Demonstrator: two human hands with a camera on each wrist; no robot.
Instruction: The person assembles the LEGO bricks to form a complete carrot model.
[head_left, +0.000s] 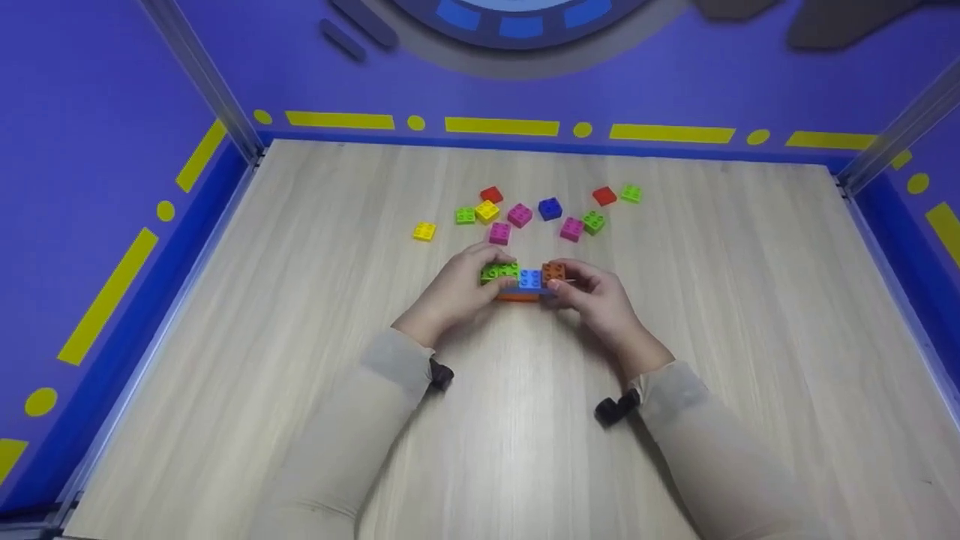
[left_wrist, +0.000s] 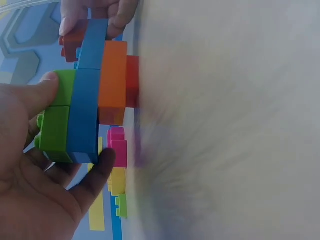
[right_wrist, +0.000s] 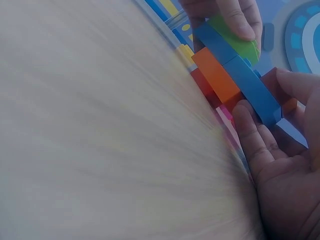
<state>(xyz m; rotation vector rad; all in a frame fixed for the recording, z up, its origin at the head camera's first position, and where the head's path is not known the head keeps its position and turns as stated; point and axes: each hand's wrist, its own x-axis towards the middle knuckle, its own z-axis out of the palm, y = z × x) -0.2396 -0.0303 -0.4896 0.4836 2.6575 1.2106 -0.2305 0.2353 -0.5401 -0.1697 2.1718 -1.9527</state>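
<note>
A small structure of toy building bricks is held between both hands near the table's middle. Its base is a red brick (left_wrist: 132, 81), then an orange brick (left_wrist: 113, 82), then a row of blue bricks (left_wrist: 84, 115). On the left end of the row sit green bricks (head_left: 501, 271); on the right end, a brown brick (head_left: 553, 271). My left hand (head_left: 463, 283) grips the green end, thumb on the green and fingers around the blue. With my right hand (head_left: 604, 302) I pinch the other end, thumb against the brown brick and fingertips under the blue.
Loose bricks lie scattered beyond the hands: yellow (head_left: 424, 231), pink (head_left: 499, 233), dark blue (head_left: 550, 208), green (head_left: 631, 193) and red (head_left: 604, 196) among them. Purple panels (head_left: 525, 97) wall the wooden table (head_left: 750, 300) at the back and sides.
</note>
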